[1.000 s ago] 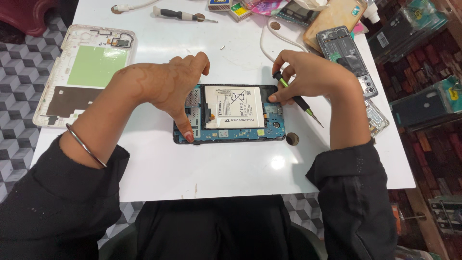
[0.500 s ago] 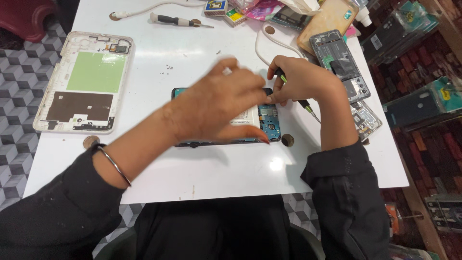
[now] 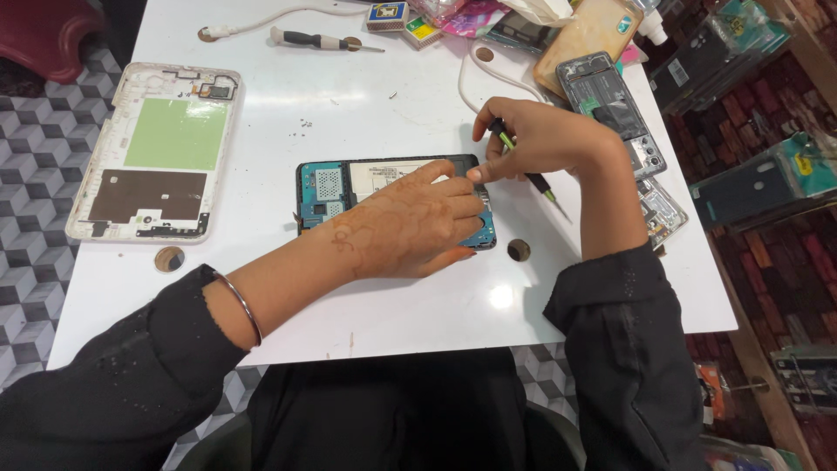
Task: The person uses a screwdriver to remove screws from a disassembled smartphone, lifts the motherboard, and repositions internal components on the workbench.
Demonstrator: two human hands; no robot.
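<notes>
Right hand (image 3: 545, 139) pinches screwdriver (image 3: 523, 166) pointing right; left hand (image 3: 410, 231) flat on tablet (image 3: 327, 187).

My left hand (image 3: 410, 228) covers the right half of the opened tablet (image 3: 349, 187), hiding the parts beneath. My right hand (image 3: 545, 139) conceals most of the screwdriver (image 3: 542, 186), its tip too small to read. The clutter (image 3: 523, 22) at the counter's (image 3: 392, 305) far edge is cut off.

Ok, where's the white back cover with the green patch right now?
The white back cover lies flat at the table's left edge in the head view, left of the opened tablet under the left hand, untouched by either hand.
</notes>
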